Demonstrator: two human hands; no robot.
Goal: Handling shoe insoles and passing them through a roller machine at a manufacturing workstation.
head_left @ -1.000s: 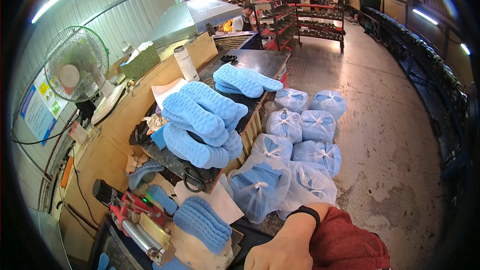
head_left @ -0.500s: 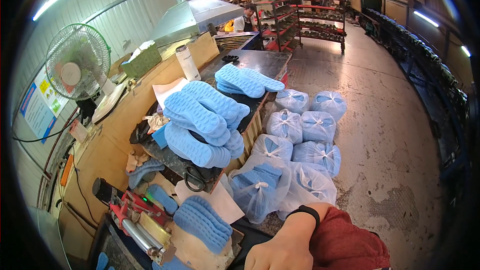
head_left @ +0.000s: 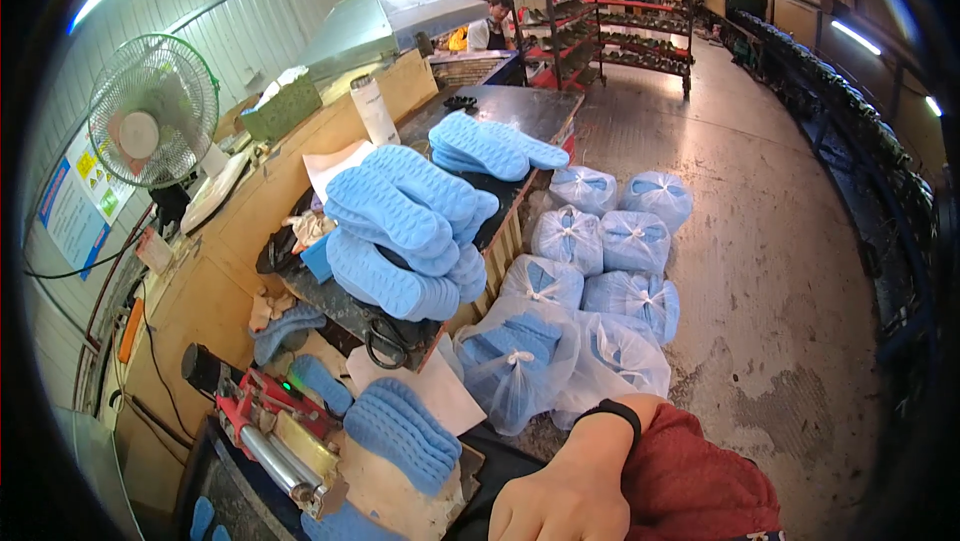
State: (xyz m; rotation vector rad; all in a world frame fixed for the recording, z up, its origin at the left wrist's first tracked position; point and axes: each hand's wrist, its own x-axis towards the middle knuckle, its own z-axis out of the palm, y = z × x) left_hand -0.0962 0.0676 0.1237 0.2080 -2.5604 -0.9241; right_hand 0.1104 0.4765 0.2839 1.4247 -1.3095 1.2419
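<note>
My right hand comes in at the lower edge, with a black band on its wrist and a red sleeve behind it. Its knuckles show, but the fingers drop out of the picture, so what they hold, if anything, is hidden. Nearest to it, on the left, a fanned row of blue insoles lies on a worn tan board. Beside the board sits a small red machine with metal rollers and a green light. More blue insoles lie at the bottom edge. My left hand is out of view.
Tall piles of blue insoles stand on the dark table, with black-handled scissors at its near edge. Tied clear bags of insoles cover the floor to the right. A fan, a white bottle and shoe racks stand farther off.
The whole scene sits slightly higher in the picture, as my view has tilted a little. My right hand keeps nearly the same place at the lower edge.
</note>
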